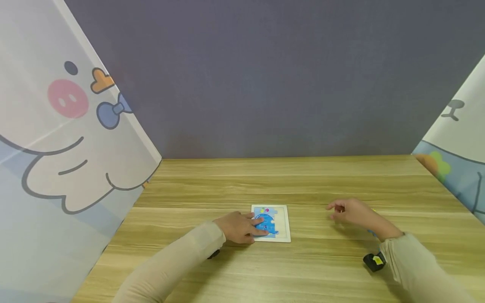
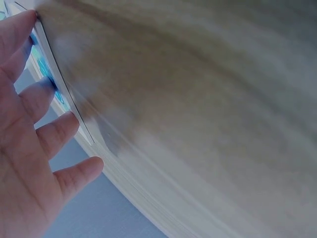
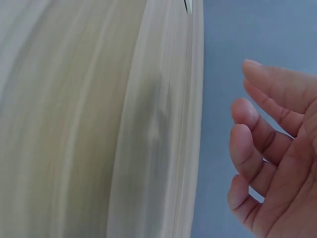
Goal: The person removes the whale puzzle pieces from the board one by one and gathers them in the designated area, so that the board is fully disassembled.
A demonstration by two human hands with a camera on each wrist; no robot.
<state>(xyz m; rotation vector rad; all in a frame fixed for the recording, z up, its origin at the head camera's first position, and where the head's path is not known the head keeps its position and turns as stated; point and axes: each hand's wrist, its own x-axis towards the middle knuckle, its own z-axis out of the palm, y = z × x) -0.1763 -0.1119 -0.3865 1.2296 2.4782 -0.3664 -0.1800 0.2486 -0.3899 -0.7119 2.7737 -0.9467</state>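
Head view: the left hand (image 1: 238, 227), fingers spread and unclenched, rests on the left side of a puzzle (image 1: 271, 226) lying mid-table. The right hand (image 1: 350, 211), loosely bent and holding nothing, hovers above the table (image 1: 310, 181), right of the puzzle.

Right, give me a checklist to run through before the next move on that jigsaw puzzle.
1. Left grip touching the jigsaw puzzle: ok, fingers spread over it.
2. Right grip empty: ok, nothing visible between the fingers.
3. Room left in the white puzzle frame: ok, its right side is bare.
4. Blue bit and yellow bit in full view: not ok, the right arm partly covers them.
5. Those bits fitting the gap: cannot tell.
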